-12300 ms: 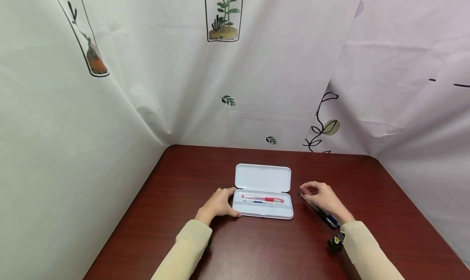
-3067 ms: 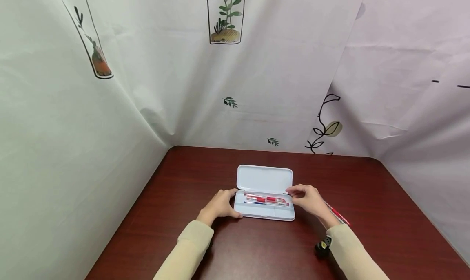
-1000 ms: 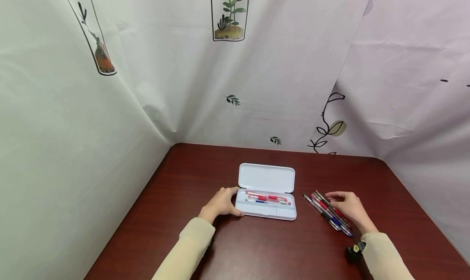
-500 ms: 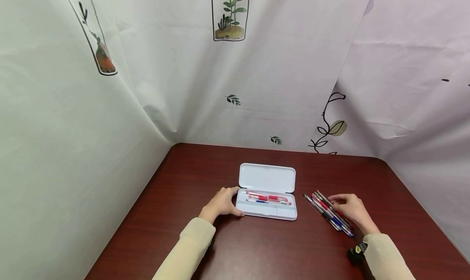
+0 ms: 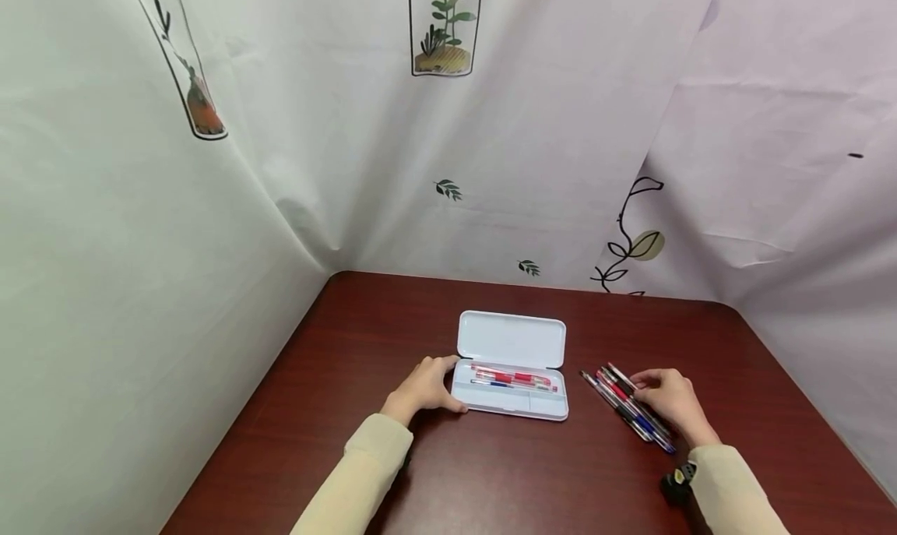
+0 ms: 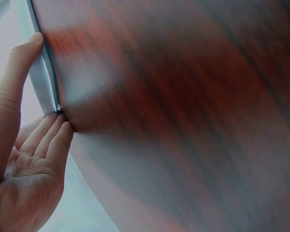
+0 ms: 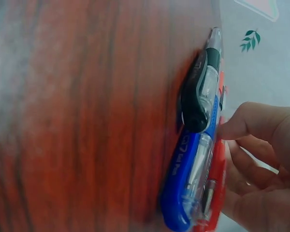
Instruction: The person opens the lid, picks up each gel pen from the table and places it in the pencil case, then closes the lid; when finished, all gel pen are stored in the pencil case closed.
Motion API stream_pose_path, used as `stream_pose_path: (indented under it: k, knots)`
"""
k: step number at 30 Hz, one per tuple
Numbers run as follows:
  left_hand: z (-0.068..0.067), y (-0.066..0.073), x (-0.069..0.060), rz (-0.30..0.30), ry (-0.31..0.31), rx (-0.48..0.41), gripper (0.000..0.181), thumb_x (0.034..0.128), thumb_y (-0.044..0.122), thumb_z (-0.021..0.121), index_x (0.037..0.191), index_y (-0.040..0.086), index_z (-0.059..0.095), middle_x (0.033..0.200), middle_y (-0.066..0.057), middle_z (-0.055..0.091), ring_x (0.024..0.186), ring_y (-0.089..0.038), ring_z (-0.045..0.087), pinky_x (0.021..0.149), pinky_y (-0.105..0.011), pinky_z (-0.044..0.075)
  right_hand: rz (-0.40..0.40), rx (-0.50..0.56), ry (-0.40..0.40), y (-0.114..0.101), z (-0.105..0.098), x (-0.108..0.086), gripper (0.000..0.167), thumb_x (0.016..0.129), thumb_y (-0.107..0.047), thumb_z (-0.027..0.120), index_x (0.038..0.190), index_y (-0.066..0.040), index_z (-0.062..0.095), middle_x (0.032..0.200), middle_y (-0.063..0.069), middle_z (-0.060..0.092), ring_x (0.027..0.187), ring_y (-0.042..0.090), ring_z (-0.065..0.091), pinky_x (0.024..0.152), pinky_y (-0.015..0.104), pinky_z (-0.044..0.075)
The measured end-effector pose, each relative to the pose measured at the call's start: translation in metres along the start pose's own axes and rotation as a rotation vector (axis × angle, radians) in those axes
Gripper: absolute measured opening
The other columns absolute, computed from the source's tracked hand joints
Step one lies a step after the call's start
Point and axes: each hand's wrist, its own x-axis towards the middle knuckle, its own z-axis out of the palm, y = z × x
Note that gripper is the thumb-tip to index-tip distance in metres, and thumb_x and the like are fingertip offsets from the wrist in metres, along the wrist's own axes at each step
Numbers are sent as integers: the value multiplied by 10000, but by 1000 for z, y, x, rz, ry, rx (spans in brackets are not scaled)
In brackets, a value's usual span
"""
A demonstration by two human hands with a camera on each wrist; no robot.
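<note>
Head: pencil case (image 5: 511,339) between hands (image 5: 423,388)

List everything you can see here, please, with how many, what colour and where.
open, hinged rectangular pencil case: one, white, mid-table
slim pens in the case: about three, clear with red or blue, in the rear compartment
loose slim plastic pens: several, overlapping, in red, blue, black and clear, right of the case
wood-grain table: one, dark reddish-brown, under everything
hanging sheet with printed plants: at least one, whitish, behind and beside the table
small wrist-worn device: at least one, black, at the right wrist
long sleeves: two, cream, on the forearms
left hand: one, bare, holding the case's left end
right hand: one, bare, fingers at the loose pens
</note>
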Motion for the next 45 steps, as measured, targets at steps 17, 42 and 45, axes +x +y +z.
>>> stream_pose_path:
  k: [17,42,45]
  knots:
    - [0,0,0,17,8,4,809,592,325,937,1278,53,608,1161,-73,683,967,-184,621,897,-375,507,-52,66,59,-18,1,-5,216,861,-98,684,1043,14,713,883,89,705,720,146,591,611,274,479]
    - [-1,0,1,18,5,6,793,595,316,937,1269,55,611,1141,-68,685,948,-184,617,891,-368,508,-140,132,56,-62,9,-1,205,824,-51,715,1023,-3,717,822,71,702,687,126,582,597,237,468]
    - [-1,0,1,11,1,2,813,600,318,936,1289,48,600,1172,-79,677,966,-184,615,903,-373,506,-142,141,54,-66,11,0,193,826,-44,710,1015,-3,718,821,72,697,693,128,581,599,233,470]
